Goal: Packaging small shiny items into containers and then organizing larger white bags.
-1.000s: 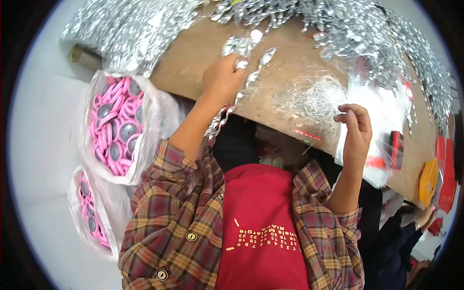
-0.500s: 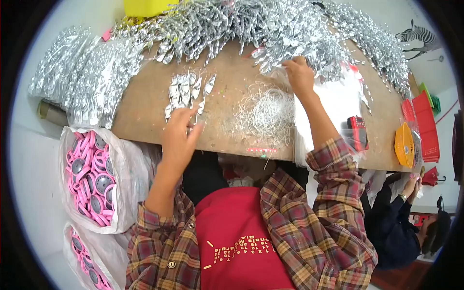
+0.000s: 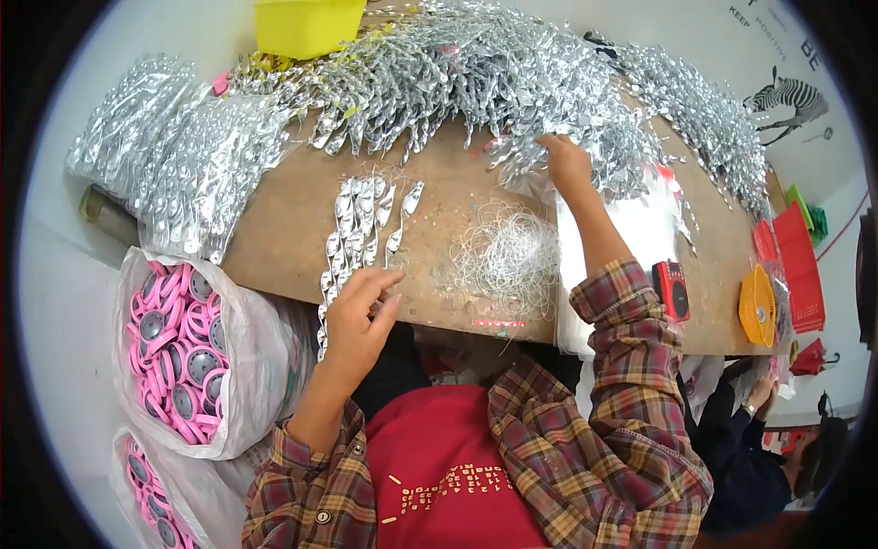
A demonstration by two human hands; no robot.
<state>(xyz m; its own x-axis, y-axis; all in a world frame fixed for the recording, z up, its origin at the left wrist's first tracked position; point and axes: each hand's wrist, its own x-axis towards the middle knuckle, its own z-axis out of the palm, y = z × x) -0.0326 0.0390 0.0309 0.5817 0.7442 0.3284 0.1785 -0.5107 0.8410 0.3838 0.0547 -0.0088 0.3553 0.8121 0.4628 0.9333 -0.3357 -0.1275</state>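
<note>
Head view shows dark lettering on the wall beside a zebra picture, and yellow print on the person's red shirt. The two hands are well apart. A short row of silver strands lies on the left part of the table, running toward the near edge, where some hang over. The left hand is just beside the row's near end, fingers loosely bent and thumb spread away from them; it hides part of that end, and whether it touches the strands cannot be told. The right hand is at the near side of the silver pile that spreads along the far edge, forefinger pointing left; whether its fingertips pinch anything cannot be told.

Between the hands, toward the near edge, lies a tangle of white thread. The right forearm crosses over white sheets, covering part of them. A red device lies just right of the sheets, and an orange basket stands near the right corner. Bagged silver strips cover the far left corner; below the left edge, a white sack holds pink rings. A co-worker's dark sleeve shows at right.
</note>
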